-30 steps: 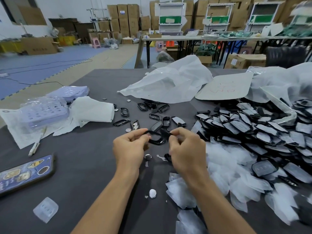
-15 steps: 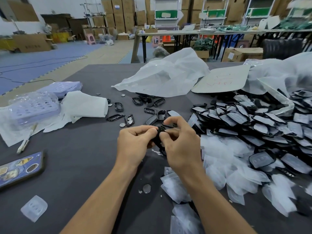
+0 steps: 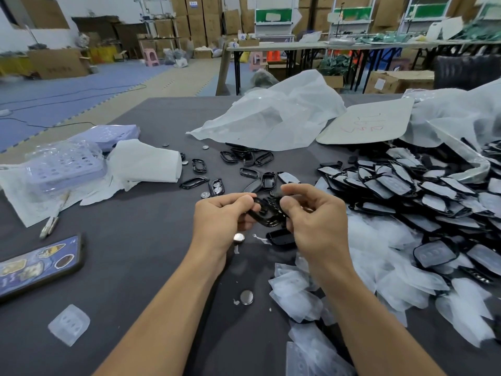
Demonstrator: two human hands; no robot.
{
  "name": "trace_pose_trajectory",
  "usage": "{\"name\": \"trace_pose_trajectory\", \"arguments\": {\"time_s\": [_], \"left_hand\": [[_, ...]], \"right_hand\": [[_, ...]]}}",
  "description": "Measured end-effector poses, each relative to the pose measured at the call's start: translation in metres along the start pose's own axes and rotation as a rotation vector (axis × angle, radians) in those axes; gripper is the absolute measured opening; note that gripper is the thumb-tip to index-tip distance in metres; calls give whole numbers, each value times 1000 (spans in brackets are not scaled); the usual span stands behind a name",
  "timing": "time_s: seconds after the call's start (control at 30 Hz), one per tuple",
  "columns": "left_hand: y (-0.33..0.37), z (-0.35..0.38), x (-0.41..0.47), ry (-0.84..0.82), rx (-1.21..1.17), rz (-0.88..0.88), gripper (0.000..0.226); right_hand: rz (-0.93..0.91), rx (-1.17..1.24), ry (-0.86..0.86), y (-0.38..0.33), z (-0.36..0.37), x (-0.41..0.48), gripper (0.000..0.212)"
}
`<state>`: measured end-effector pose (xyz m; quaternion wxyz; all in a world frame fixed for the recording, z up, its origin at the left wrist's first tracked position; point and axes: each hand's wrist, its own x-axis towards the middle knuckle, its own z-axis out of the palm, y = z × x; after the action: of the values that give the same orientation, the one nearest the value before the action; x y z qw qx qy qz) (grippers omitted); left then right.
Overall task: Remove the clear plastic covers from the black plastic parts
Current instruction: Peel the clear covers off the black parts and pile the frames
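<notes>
The left hand (image 3: 223,217) and right hand (image 3: 318,222) hold one black plastic part (image 3: 267,214) between them above the dark surface (image 3: 135,253), fingers (image 3: 296,189) of both curled and pinching its ends. A heap of covered black parts (image 3: 406,191) lies to the right; loose clear plastic covers (image 3: 296,297) lie near the right forearm. A coin cell (image 3: 246,297) rests between the arms.

Black part (image 3: 267,215): hard plastic, glossy, smooth. Loose covers (image 3: 298,297): thin clear plastic, slightly cloudy, crinkled. Worktop (image 3: 135,240): matt dark grey, cloth-like surface. Round discs (image 3: 246,297): bright metal, shiny. Bag (image 3: 271,118): translucent white plastic film, creased.
</notes>
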<state>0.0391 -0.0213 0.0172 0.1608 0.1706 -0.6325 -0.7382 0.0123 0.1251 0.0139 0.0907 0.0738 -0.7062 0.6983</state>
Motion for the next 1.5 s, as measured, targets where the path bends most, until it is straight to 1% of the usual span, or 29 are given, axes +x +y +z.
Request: {"name": "trace_pose_trajectory", "arguments": {"time_s": [0.07, 0.13, 0.2, 0.33, 0.4, 0.5, 0.63, 0.8, 0.97, 1.2, 1.37, 1.5], "left_hand": [[-1, -2, 2, 7, -18, -36, 18], [-2, -3, 3, 2, -33, -56, 19], [-3, -2, 4, -9, -46, -63, 19], [-2, -2, 5, -35, -93, -87, 21], [0, -2, 5, -50, -153, -111, 23], [1, -3, 3, -72, -229, -139, 26], [2, -2, 2, -98, -269, -144, 30], [2, -2, 0, -117, -272, -136, 32], [3, -1, 0, -137, -335, -153, 34], [4, -2, -1, -186, -400, -176, 38], [5, -1, -2, -287, -425, -147, 51], [4, 0, -3, -333, -419, -137, 50]], "right_hand": [[43, 83, -28, -1, -2, -1, 12], [59, 105, -47, -2, -2, 0, 12], [65, 112, -50, -2, -1, 1, 16], [109, 145, -34, 0, 0, 1, 32], [120, 151, -47, 1, 0, 1, 29], [118, 172, -65, 1, -1, 0, 19], [125, 208, -42, 0, -2, 0, 14], [101, 121, -9, -2, -1, 0, 16], [80, 13, 101, -2, -3, 0, 15], [65, -34, 121, -3, -4, -1, 18], [120, 40, 112, -2, -5, 2, 14], [144, 136, 63, -3, 0, -1, 17]]}}
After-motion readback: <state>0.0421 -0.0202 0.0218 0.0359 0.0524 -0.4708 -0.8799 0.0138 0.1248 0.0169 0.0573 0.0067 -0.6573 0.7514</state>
